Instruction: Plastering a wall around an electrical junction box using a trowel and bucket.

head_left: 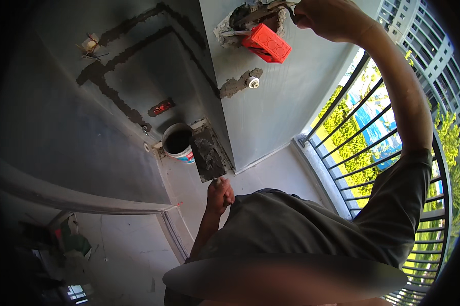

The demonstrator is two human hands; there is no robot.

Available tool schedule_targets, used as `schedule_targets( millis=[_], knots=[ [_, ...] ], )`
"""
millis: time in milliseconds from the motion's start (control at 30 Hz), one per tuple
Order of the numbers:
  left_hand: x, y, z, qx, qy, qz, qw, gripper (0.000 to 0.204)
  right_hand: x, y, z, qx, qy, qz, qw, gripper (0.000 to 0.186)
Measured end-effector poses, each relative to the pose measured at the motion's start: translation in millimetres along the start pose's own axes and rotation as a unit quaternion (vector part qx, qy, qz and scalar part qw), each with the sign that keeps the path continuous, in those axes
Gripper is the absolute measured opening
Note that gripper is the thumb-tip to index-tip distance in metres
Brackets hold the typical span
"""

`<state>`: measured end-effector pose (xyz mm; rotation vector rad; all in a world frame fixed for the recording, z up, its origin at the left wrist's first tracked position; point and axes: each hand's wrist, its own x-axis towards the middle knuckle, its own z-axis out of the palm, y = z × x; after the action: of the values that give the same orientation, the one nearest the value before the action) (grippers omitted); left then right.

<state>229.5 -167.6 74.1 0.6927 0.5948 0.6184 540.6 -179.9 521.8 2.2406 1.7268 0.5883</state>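
Gripping, with the closed left hand (221,196), the near end of a flat board (208,172), low and face-up, presumably to keep the grey mortar (206,147) from sliding off. Reaching high with the right hand (333,20), curled tight around a thin dark tool (292,12), probably a trowel, at the edge of a wall opening (238,17). Just below, jutting tilted from the opening, a red box (267,44). Lower on that wall (291,92), a white pipe fitting (253,82). On the floor (273,178) behind the board, a bucket (171,149), perhaps set near for easy reach. Farther right, a railing (354,138).
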Motion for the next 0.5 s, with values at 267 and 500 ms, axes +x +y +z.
schedule_targets(
  millis=[267, 500],
  knots=[
    [-18.1, -23.2, 22.2, -0.014, 0.058, 0.046, 0.997, 0.008, 1.7, 23.0, 29.3, -0.001, 0.022, -0.067, 0.998, 0.017],
    [-27.7, -32.2, 49.2, -0.037, 0.071, 0.061, 0.995, 0.013, -6.2, 52.9, 59.6, 0.052, 0.157, -0.088, 0.982, 0.015]
  ],
)
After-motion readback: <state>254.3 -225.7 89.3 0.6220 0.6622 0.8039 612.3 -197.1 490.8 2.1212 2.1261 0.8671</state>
